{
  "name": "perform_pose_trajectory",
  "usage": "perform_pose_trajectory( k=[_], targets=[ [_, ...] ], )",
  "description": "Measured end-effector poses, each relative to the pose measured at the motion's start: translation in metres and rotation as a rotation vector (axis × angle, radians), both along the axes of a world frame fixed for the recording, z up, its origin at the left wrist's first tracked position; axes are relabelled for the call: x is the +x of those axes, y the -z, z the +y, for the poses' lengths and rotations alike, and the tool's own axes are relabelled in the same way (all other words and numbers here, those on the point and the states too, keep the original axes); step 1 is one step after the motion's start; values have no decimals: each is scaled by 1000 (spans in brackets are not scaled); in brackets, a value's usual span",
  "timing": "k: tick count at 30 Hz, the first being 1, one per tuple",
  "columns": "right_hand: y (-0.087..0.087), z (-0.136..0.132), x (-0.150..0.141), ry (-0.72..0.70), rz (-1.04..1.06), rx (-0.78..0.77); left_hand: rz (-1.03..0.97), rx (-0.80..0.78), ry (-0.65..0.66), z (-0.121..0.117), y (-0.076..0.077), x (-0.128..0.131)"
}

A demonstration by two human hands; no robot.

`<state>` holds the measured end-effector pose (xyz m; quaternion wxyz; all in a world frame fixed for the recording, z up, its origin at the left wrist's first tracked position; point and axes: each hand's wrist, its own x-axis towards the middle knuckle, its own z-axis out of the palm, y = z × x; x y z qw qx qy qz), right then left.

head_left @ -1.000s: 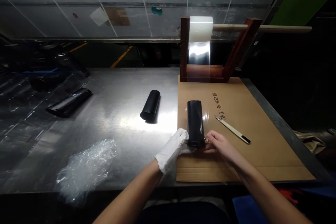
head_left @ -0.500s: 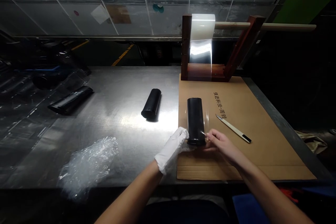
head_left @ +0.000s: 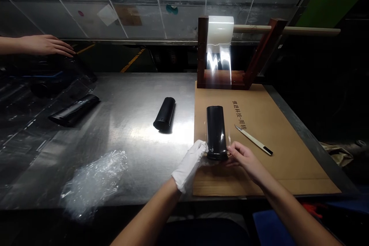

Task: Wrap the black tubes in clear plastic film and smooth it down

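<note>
A black oblong tube [head_left: 216,130] lies on a brown cardboard sheet [head_left: 273,150], under a strip of clear film that runs down from the film roll [head_left: 220,32]. My left hand [head_left: 190,163], in a white glove, pinches the film at the tube's near left corner. My bare right hand [head_left: 242,157] pinches the film at the tube's near right corner. Both hands are closed on the film's edge.
The roll hangs on a wooden stand [head_left: 261,55]. A craft knife [head_left: 253,140] lies right of the tube. A second black tube [head_left: 165,113] and a bagged one [head_left: 73,110] lie on the steel table [head_left: 121,96]. Crumpled plastic [head_left: 92,182] sits near left. Another person's hand [head_left: 46,45] reaches in far left.
Another person's hand has come into view at the far left. My hands stay at the tube's near end; the film's reflections have shifted.
</note>
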<state>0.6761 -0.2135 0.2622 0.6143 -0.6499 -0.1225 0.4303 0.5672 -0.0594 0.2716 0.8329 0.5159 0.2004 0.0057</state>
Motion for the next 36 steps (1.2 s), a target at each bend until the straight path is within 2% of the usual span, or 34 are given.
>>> perform_pose_trajectory(
  k=[8,17,27,33,36],
  targets=[
    [5,-2,-4,47,51,19,21,42,-14,0,2,2],
    [3,-3,-3,20,57,49,-6,57,-37,-1,8,-1],
    [4,-5,-4,-25,-60,34,-3,79,-74,-4,12,0],
    [3,-8,9,-25,-267,-16,-27,39,-77,-7,5,-4],
    [3,-8,14,-53,-240,-12,-43,15,-75,-9,-1,-5]
  ],
)
